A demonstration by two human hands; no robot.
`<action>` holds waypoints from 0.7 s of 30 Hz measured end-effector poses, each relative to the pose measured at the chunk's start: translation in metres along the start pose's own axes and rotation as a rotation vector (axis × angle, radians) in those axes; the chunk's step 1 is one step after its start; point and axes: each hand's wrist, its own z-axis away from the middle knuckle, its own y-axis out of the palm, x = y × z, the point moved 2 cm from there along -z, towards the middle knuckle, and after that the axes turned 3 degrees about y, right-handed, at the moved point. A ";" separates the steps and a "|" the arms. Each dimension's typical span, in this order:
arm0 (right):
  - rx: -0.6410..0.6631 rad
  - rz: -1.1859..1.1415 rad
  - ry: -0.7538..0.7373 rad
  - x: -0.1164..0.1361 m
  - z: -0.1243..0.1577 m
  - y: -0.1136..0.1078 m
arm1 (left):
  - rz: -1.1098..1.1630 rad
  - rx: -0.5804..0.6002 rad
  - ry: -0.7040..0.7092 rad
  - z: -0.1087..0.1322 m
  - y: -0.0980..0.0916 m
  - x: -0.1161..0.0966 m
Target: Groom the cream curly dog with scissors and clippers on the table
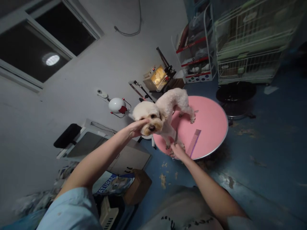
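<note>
A white, curly-coated dog point(174, 99) with a tan muzzle stands on a round pink grooming table point(211, 118). My left hand point(137, 128) grips the side of its muzzle, thumb lying across the face below the eye. Low by the front paws, my right hand point(177, 151) is closed around what look like scissors point(176, 138), a thin grey blade pointing up beside a front leg. Their handles are small and partly hidden by my fingers. A comb with a purple edge point(194, 142) lies flat on the tabletop, just right of my right hand.
Tufts of cut fur point(163, 180) dot the blue floor. A black round stool point(236, 92) stands right of the table, with wire cages point(251, 48) behind. Beyond the dog are a grooming arm point(140, 91) and a white lamp point(117, 105). A cardboard box point(137, 187) sits lower left.
</note>
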 end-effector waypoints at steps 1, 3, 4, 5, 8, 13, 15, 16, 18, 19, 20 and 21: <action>0.046 -0.040 0.011 0.004 0.010 0.015 | -0.027 -0.016 -0.005 0.001 0.001 0.002; 0.168 -0.179 0.057 0.013 0.033 0.038 | -0.076 -0.029 0.002 0.004 0.003 0.004; 0.255 -0.293 0.092 0.018 0.046 0.048 | -0.093 -0.037 0.009 0.005 0.005 0.005; 0.346 -0.422 0.124 0.025 0.060 0.055 | -0.110 -0.054 0.010 0.006 0.005 0.006; 0.510 -0.725 0.177 0.051 0.097 0.071 | -0.146 -0.110 0.005 0.008 0.007 0.009; 0.373 -0.896 -0.008 0.097 0.122 0.089 | -0.140 -0.067 0.004 0.010 0.010 0.012; 0.331 -0.952 -0.078 0.109 0.121 0.094 | -0.152 -0.060 0.000 0.010 0.009 0.014; 0.316 -0.960 -0.088 0.113 0.121 0.097 | -0.159 -0.063 -0.003 0.010 0.008 0.015; 0.299 -0.952 -0.072 0.115 0.120 0.100 | -0.171 -0.068 0.002 0.010 0.006 0.017; 0.299 -0.950 -0.061 0.114 0.121 0.101 | -0.171 -0.068 0.010 0.011 0.005 0.018; 0.309 -0.957 -0.056 0.113 0.122 0.102 | -0.168 -0.066 0.018 0.011 0.004 0.018; 0.323 -0.968 -0.057 0.112 0.123 0.103 | -0.165 -0.067 0.026 0.012 0.004 0.019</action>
